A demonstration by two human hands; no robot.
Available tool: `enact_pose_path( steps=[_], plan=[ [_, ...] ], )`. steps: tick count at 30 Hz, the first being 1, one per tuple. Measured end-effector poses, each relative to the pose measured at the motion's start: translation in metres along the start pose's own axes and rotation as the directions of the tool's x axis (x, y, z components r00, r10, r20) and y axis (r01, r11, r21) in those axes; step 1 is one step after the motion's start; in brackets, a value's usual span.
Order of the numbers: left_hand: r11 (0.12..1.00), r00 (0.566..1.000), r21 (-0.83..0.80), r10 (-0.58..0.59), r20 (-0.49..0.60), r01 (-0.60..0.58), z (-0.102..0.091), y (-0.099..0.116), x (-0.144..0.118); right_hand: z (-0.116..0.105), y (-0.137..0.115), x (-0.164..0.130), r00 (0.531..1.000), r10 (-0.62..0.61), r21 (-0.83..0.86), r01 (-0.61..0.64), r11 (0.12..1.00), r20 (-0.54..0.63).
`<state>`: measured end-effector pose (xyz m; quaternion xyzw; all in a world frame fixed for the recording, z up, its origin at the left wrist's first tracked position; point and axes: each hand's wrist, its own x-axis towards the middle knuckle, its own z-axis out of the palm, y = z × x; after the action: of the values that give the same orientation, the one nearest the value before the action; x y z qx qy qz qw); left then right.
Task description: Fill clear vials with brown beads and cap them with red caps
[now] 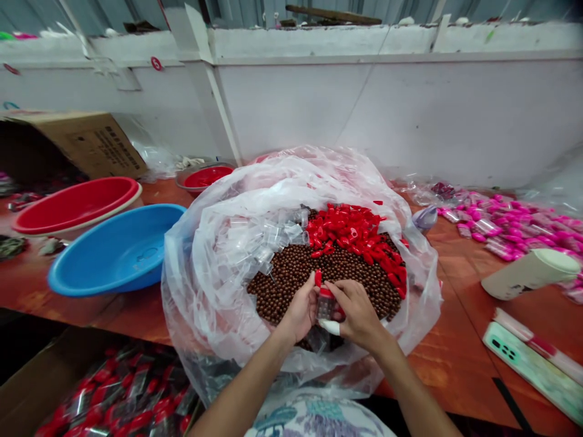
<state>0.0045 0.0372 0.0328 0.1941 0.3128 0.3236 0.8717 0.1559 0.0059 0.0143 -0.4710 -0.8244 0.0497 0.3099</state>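
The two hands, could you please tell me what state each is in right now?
Left hand: closed on a small clear red-topped container.
Right hand: closed on the same container.

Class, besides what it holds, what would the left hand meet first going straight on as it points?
Likely the brown beads just beyond the left hand, then the red caps; its height above them is unclear.

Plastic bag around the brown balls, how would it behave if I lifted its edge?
The plastic bag would probably flop, since its sides sag in creases. It may feel heavy low down, given the many brown balls inside. Those look round and loose, so they could roll.
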Motion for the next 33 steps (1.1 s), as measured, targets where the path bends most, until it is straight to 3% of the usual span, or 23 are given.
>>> enact_pose_path(
  steps=[4,10,15,23,26,28,30,33],
  plan=[
    [0.999,0.999,0.030,-0.034,0.037,0.033,-0.004,0.000,0.002,0.002,0.000,0.003,0.999,0.043,-0.006,-0.043,0.999,0.023],
    [0.997,0.994,0.030,0.074,-0.086,-0.072,-0.004,0.000,0.014,0.005,-0.001,0.011,0.993,0.117,0.022,-0.117,0.993,-0.028],
    [0.997,0.988,-0.002,0.075,-0.137,-0.076,0.002,0.005,0.014,0.008,0.000,0.014,0.987,0.140,0.059,-0.136,0.989,-0.075],
    [0.953,0.954,-0.069,0.290,-0.076,-0.295,0.029,0.017,0.011,-0.007,-0.004,0.035,0.975,0.077,0.091,-0.059,0.994,-0.206],
    [0.928,0.930,-0.073,0.358,-0.087,-0.364,0.038,0.025,0.009,-0.019,-0.002,0.042,0.979,0.054,0.122,-0.030,0.992,-0.198],
    [0.912,0.914,-0.067,0.399,-0.068,-0.404,0.040,0.029,0.006,-0.022,0.006,0.041,0.979,0.100,0.139,-0.075,0.987,-0.178],
    [0.898,0.899,-0.053,0.435,-0.054,-0.437,0.037,0.032,0.003,-0.019,0.021,0.033,0.974,0.172,0.087,-0.160,0.983,-0.151],
    [0.896,0.893,0.000,0.444,-0.076,-0.445,0.031,0.032,0.000,-0.003,0.044,0.016,0.970,0.236,-0.136,-0.242,0.961,-0.063]
  ],
)
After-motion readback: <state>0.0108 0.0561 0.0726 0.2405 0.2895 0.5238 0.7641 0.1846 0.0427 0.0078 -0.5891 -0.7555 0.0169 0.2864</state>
